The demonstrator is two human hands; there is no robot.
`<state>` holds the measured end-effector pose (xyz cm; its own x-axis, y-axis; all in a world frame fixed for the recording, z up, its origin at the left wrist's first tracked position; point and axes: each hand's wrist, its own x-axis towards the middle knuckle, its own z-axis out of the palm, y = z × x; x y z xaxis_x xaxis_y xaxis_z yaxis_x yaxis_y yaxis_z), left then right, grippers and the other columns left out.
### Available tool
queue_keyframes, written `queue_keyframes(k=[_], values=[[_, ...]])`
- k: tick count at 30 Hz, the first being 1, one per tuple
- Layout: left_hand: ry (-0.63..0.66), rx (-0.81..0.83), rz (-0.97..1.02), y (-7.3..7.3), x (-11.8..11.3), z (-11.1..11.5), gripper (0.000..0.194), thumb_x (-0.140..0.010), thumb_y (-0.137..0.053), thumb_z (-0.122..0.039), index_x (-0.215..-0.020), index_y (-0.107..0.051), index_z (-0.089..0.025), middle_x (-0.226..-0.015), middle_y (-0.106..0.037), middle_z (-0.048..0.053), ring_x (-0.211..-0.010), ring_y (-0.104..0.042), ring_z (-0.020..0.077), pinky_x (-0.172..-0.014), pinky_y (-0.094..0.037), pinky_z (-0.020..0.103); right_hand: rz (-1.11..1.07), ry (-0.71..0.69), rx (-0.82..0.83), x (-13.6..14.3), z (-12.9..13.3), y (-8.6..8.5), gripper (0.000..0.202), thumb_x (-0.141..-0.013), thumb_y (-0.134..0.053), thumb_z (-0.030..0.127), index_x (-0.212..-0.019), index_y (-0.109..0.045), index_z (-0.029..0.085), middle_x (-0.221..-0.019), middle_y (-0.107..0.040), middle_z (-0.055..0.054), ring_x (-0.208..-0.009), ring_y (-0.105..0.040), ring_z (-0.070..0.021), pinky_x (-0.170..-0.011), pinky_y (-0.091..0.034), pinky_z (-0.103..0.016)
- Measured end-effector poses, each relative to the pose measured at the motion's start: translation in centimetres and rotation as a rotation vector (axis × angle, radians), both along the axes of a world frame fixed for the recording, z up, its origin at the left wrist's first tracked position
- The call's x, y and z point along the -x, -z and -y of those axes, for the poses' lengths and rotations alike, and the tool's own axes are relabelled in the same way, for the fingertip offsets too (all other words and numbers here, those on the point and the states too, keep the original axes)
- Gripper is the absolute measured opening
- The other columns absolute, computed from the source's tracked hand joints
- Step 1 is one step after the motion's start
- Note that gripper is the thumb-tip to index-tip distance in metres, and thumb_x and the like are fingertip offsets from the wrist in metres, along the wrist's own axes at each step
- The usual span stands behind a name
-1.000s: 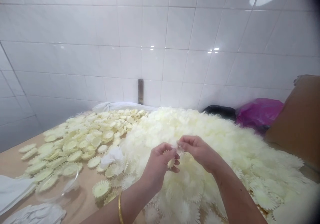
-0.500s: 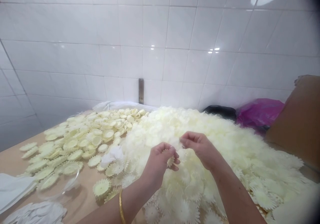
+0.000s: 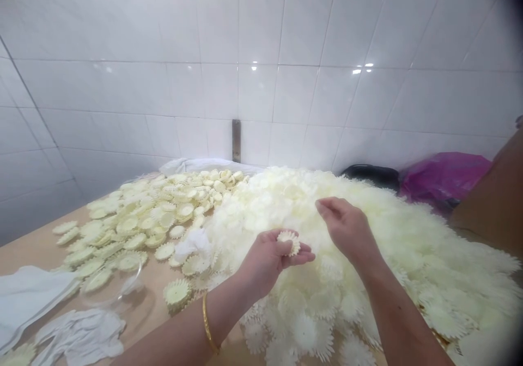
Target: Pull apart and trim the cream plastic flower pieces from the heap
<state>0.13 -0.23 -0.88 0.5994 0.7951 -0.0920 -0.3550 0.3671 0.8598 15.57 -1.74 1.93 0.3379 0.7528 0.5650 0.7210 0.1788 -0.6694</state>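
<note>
My left hand (image 3: 263, 262) holds a small pale-yellow disc with a toothed edge (image 3: 289, 242), the thumb over it and the other fingers beneath. My right hand (image 3: 352, 231) is up and to the right, apart from the left. Its thumb and fingertips are pinched together; whatever may be between them is too small to make out. Below and behind both hands spreads a large heap of thin, whitish-yellow petal pieces with fringed edges (image 3: 304, 295). Left of the heap lie many stacked toothed discs (image 3: 134, 241).
At the left front are a white cloth (image 3: 32, 298), crumpled white gloves (image 3: 81, 336) and a clear plastic ring (image 3: 131, 284). A crumpled white tissue (image 3: 195, 244) rests among the discs. Far right stand a purple bag (image 3: 445, 178), a black object (image 3: 371, 175) and a brown carton (image 3: 494, 208) before the tiled wall.
My left hand has turned and opened out somewhat, so the disc now shows in it. My right hand has moved up and right, away from the left. The view has shifted slightly.
</note>
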Motion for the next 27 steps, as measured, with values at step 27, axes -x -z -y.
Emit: queue_keyframes(k=[27], values=[[-0.081,0.008,0.067,-0.1,0.1,0.0,0.039,-0.082,-0.038,-0.045,-0.075,-0.057,-0.012,-0.067,-0.052,0.004,-0.061,-0.054,0.0128,-0.063,-0.049,0.031,0.163,-0.341,0.219,4.4,1.6,0.1,0.014,-0.076,-0.05,0.024,-0.064,-0.055,0.019,-0.078,-0.054,-0.005,-0.072,-0.052,-0.018,-0.06,-0.042,-0.03]])
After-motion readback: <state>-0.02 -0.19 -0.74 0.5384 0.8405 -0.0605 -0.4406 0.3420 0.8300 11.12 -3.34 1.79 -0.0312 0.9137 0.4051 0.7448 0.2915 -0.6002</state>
